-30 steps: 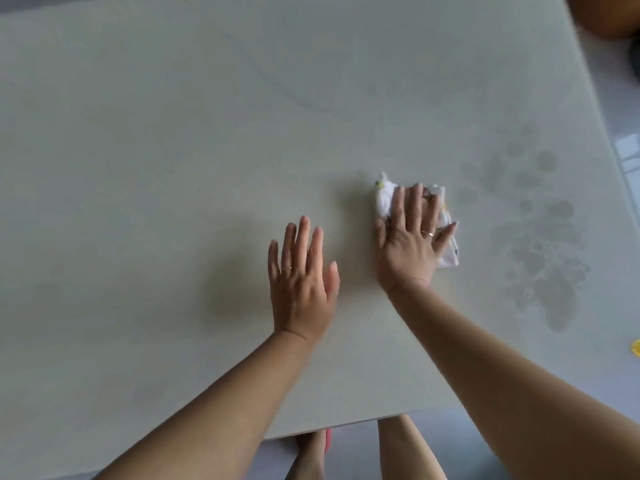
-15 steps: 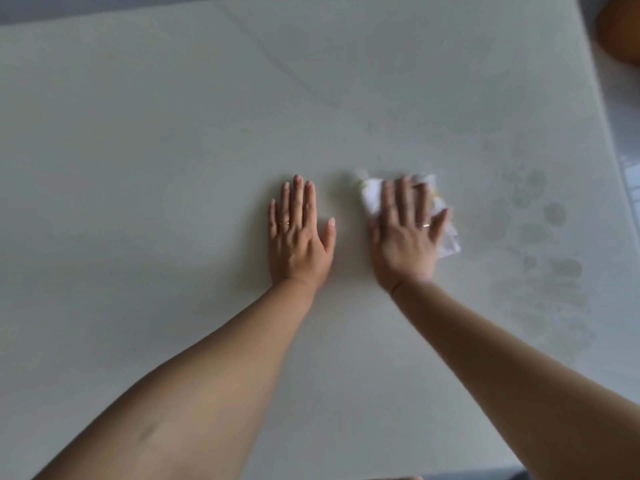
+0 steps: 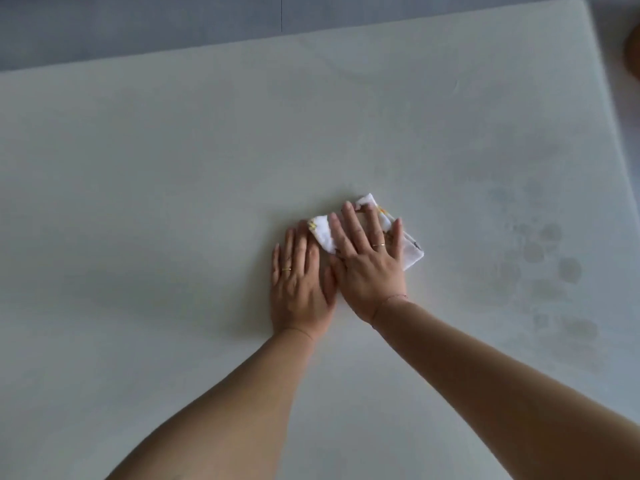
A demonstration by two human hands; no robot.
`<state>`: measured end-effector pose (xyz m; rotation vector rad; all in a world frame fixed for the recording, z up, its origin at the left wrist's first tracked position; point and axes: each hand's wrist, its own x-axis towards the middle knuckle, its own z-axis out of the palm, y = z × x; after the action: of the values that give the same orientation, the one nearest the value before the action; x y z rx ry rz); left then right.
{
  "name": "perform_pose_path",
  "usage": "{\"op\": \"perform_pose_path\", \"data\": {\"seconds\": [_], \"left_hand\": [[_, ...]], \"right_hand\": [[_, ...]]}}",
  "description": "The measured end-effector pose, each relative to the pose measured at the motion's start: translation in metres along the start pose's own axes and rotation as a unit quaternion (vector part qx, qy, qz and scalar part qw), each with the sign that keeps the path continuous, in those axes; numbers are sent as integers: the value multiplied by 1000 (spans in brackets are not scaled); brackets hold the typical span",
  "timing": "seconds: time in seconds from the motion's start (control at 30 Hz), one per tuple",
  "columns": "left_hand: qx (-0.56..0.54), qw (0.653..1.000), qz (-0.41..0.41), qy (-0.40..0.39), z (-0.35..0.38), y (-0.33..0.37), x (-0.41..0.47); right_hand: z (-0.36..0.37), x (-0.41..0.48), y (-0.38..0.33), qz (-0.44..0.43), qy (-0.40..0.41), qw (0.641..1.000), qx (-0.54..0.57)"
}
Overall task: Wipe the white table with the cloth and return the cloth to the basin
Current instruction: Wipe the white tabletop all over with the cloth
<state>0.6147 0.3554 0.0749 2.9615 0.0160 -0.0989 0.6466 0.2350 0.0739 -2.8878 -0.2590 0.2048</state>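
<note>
two bare forearms reach in from the near edge. the left hand (image 3: 300, 285) lies flat, fingers spread, on the white table (image 3: 138, 202). touching it on the right, the right hand (image 3: 369, 263) presses flat on the folded cloth (image 3: 408, 249). faint damp marks (image 3: 550, 265) lie far right.
</note>
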Motion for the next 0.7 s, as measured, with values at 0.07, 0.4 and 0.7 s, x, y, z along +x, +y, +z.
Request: {"op": "perform_pose_path", "data": {"seconds": [0.07,0.4,0.7], "left_hand": [[-7,1000,3,2,0,-1,0],[-15,1000,6,-7,0,-1,1],[-15,1000,6,-22,-3,-2,2]], "right_hand": [[-7,7,17,-110,-10,993,-36],[-9,71,12,146,27,988,27],[-31,103,76,-2,7,1000,-27]]}}
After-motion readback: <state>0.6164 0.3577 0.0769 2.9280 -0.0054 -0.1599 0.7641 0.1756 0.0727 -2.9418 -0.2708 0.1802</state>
